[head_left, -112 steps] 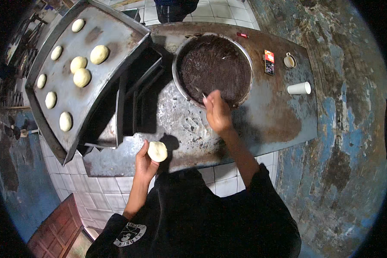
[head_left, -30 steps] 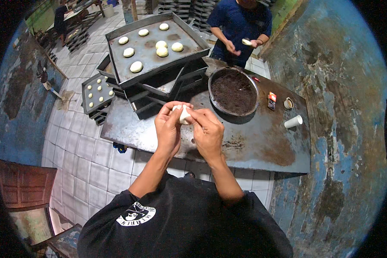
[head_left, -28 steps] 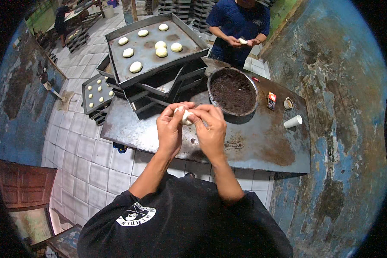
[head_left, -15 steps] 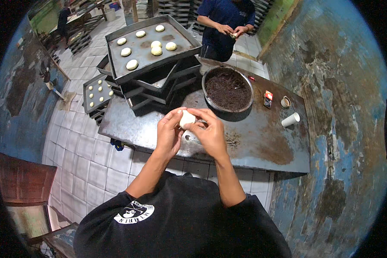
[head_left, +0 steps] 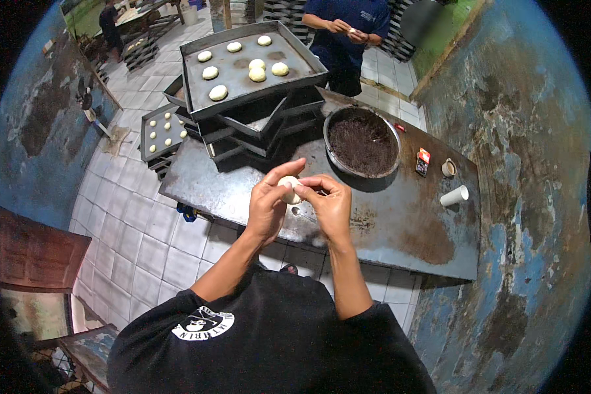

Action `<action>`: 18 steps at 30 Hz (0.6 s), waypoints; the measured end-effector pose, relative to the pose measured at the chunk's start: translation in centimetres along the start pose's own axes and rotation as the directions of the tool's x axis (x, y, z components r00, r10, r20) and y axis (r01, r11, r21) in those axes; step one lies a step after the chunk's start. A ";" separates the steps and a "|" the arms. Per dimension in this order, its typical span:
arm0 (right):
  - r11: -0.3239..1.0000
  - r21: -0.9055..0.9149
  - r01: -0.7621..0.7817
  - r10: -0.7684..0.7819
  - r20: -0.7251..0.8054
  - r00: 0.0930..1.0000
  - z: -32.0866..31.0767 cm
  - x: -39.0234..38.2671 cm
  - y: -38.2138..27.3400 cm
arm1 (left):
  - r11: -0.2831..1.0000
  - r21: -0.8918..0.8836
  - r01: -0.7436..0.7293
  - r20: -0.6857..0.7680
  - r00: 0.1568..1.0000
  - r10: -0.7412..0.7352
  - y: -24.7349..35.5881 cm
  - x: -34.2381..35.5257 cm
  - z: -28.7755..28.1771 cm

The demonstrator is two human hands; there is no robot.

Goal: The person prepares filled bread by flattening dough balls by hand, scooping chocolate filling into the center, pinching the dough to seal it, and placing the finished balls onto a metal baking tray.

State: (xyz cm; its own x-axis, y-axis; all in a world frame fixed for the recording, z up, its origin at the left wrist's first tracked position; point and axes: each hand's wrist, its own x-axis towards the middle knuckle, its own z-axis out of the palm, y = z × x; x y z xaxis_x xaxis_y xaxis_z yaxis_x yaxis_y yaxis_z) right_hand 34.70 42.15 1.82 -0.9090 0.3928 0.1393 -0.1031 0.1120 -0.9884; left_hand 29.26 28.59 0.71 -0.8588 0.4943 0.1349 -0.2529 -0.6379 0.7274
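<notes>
A small pale ball of dough [head_left: 289, 189] is held between my two hands above the near edge of the metal table. My left hand [head_left: 268, 203] cups it from the left, thumb pressed on its front and index finger raised behind. With thumb and fingertips my right hand [head_left: 329, 202] pinches the dough's right side. Beyond my hands, a dark metal tray [head_left: 240, 64] bears several flattened dough balls [head_left: 218, 92] and tops a crisscross stack of trays. Right of the stack stands a round metal bowl [head_left: 396, 157] of dark brown crumbly filling [head_left: 363, 146].
Across the table [head_left: 400, 223] a person in dark blue [head_left: 348, 39] handles a small pale piece. Toward the table's right lie a red-and-black pack [head_left: 422, 162], a small cup [head_left: 448, 168] and a white cylinder [head_left: 454, 196]. A lower tray of dough balls [head_left: 148, 151] stands at left; a worn blue wall [head_left: 525, 197] rises at right.
The scene has shifted slightly right and, at the table, down as the view turned. My left index finger has lifted off the dough, and my thumbs now press its front.
</notes>
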 end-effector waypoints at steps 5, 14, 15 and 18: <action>0.982 -0.141 0.130 -0.142 -0.084 0.986 3.8 1.0 -0.1 | 0.981 -0.033 0.193 -0.270 0.943 -0.194 0.7 1.2 -3.2; 0.910 -0.327 0.254 -0.268 0.002 0.963 10.1 8.0 -0.2 | 0.994 0.089 -0.066 -0.311 0.946 0.090 4.3 6.8 -6.9; 0.979 -0.091 0.182 -0.184 -0.011 0.983 11.0 9.4 0.4 | 0.986 0.122 -0.112 -0.266 0.954 0.141 4.8 7.5 -7.3; 0.988 0.125 -0.086 0.068 0.143 0.987 13.6 12.8 -0.3 | 0.900 0.329 -0.286 -0.156 0.923 0.350 7.1 10.1 -9.4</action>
State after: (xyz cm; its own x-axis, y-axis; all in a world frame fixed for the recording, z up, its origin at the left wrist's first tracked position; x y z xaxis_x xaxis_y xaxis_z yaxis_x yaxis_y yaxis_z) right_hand 17.58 34.70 3.10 -0.9622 0.2651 0.0615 -0.0741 -0.0377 -0.9965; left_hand 14.56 23.51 0.96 -0.9513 0.1407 0.2744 0.1645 -0.5210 0.8375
